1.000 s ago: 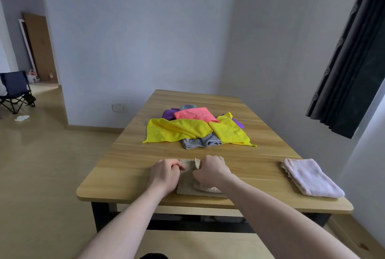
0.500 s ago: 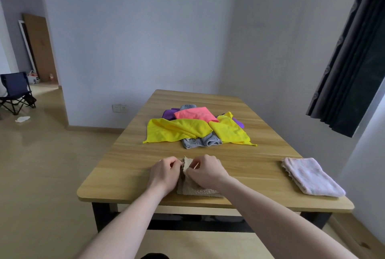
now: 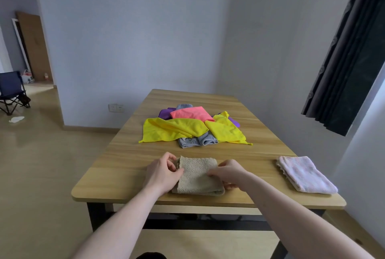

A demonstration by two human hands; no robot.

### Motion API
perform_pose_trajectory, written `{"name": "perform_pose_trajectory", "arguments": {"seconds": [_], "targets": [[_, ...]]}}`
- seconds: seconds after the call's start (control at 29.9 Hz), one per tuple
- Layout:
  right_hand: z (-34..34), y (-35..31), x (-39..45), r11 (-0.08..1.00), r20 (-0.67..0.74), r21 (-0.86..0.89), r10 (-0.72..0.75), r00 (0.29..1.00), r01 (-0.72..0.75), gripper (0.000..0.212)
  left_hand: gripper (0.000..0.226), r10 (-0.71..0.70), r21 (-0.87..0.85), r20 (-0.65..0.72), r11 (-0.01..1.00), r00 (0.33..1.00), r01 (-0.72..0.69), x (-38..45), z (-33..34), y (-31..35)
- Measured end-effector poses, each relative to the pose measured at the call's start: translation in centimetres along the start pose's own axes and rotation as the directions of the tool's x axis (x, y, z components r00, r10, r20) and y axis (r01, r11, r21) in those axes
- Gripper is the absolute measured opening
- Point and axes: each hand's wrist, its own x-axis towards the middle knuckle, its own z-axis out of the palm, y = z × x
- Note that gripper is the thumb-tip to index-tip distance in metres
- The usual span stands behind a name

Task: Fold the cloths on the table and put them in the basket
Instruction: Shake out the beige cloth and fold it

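While the left hand [image 3: 161,172] pinches one side of the folded tan cloth [image 3: 198,175], the right hand [image 3: 230,173] pinches the other side.

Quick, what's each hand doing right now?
Left hand: pinches the left edge of the beige cloth.
Right hand: grips the cloth's right edge.

Soft, even daylight from the window [image 3: 373,54] at right; shadows faint, no glare; sharp centre, wide-angle bending at edges.
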Motion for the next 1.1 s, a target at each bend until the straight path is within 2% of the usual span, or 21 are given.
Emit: {"name": "perform_pose_trajectory", "arguments": {"seconds": [0.13, 0.2, 0.27, 0.37, 0.5, 0.74, 0.9, 1.0, 1.1], "targets": [[-0.1, -0.7, 0.2, 0.997, 0.018, 0.071, -0.005, 1.0, 0.004, 0.036, 0.024, 0.086, 0.007, 0.027, 0.996, 0.996, -0.087, 0.0, 0.1, 0.1], [-0.3, -1.4, 0.0, 0.991, -0.039, 0.123, -0.043, 0.998, 0.047, 0.028, 0.015, 0.101, 0.008, 0.044, 0.995, 0.994, -0.102, 0.0, 0.1, 0.2], [-0.4, -2.1, -0.3, 0.989, -0.123, 0.086, -0.107, 0.987, 0.118, 0.022, 0.012, 0.107, 0.017, 0.071, 0.994, 0.992, -0.108, 0.1, 0.1, 0.1], [0.2, -3.2, -0.8, 0.976, -0.196, -0.047, -0.219, 0.956, 0.214, 0.031, 0.015, 0.105, 0.04, 0.097, 0.993, 0.99, -0.109, 0.1, 0.1, 0.1], [1.6, -4.3, -1.4, 0.943, -0.158, -0.145, -0.322, 0.933, 0.301, 0.043, 0.018, 0.106, 0.046, 0.095, 0.993, 0.99, -0.11, -0.1, -0.2, 0.2], [3.7, -5.5, -2.1, 0.923, -0.061, -0.15, -0.366, 0.929, 0.354, 0.057, 0.007, 0.087, 0.037, 0.116, 0.995, 0.989, -0.092, -0.3, -0.7, 0.6], [5.0, -4.7, -2.7, 0.901, -0.027, -0.148, -0.416, 0.909, 0.408, 0.048, 0.025, 0.04, -0.037, 0.119, 0.999, 0.992, -0.036, 0.0, -0.7, 0.2], [5.2, -4.0, -2.9, 0.892, -0.04, -0.151, -0.437, 0.898, 0.427, 0.057, 0.036, 0.028, -0.057, 0.091, 0.998, 0.995, -0.023, 0.1, -0.5, 0.4], [5.4, -3.4, -3.1, 0.848, -0.025, -0.241, -0.491, 0.871, 0.471, 0.068, 0.026, 0.005, -0.037, 0.085, 0.999, 0.996, -0.002, 0.0, -0.5, 0.6]]}}
